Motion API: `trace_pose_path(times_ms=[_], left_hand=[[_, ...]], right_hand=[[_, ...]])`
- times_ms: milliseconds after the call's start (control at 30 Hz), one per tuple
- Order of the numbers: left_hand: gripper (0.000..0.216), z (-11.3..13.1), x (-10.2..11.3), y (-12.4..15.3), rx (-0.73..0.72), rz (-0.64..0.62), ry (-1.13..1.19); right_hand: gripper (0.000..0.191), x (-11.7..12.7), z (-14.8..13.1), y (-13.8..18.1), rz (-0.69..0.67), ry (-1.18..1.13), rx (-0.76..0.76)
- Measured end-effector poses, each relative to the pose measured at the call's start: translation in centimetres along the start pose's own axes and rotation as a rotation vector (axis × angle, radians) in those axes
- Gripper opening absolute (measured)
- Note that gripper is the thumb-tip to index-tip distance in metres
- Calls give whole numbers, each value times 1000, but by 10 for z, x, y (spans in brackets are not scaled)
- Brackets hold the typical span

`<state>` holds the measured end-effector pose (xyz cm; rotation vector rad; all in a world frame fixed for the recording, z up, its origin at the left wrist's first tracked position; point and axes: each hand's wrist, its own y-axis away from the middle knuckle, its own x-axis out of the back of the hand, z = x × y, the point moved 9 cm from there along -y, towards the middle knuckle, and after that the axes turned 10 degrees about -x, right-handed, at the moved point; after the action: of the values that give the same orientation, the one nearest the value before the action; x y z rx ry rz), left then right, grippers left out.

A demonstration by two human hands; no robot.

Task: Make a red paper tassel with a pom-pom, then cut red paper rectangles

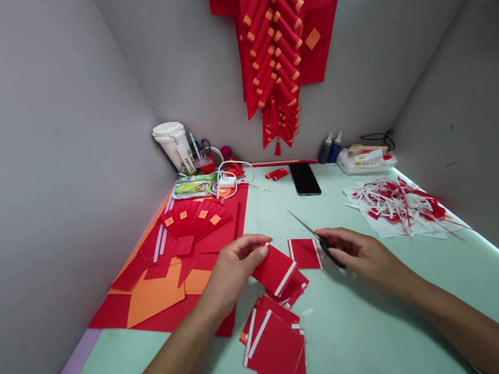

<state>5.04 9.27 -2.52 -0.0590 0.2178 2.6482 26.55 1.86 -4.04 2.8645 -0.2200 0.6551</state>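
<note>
Between the thumb and fingers of my left hand (235,268) is a red paper square (274,269) with a white strip along its edge. My right hand (366,252) is closed around black-handled scissors (330,253), their blades pointing up and left. Just left of the scissors, a red paper piece (304,253) with white strips on two sides lies on the table. Under the held square are more red pieces (292,288). Nearer to me is a loose pile of red paper squares (276,352) with white strips.
Red and orange paper sheets (154,293) cover the left side. At the right lies a heap of paper scraps (401,205). A phone (305,179), two small red rolls (277,174), glue bottles (330,148) and a white cup (175,147) stand or lie along the back.
</note>
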Motion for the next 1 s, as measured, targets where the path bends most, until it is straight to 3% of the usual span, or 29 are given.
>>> trace_pose_path(times_ms=[67,267,333,400,467,533,633,833,1000], left_hand=[[25,2,-1,1,21,-67,-46],[23,-16,-28,27,138,-601,-393],[26,-21,-31,30,115,-668,-519],[27,-16,-29,22,13,-579,-630],[30,-6,-22,11,-131,-413,-775],[44,-2,-19,5,-225,-308,-949],[56,-8,-22,0,-284,-298,-1106],[45,-13,-17,-3,-255,-261,-1124],[32,-13,-3,-4,-165,-172,-985]], right_hand=[[40,3,11,-5,11,-62,-83],[41,1,18,-8,-66,-61,-167],[41,0,18,-7,-88,-39,-167],[42,-1,18,-7,-98,-21,-156],[42,-2,18,-7,-97,-14,-150],[43,-2,18,-7,-89,-18,-159],[44,-2,18,-6,-85,-27,-183],[44,-5,16,-4,-110,-29,-196],[46,-10,16,-3,-141,-36,-178]])
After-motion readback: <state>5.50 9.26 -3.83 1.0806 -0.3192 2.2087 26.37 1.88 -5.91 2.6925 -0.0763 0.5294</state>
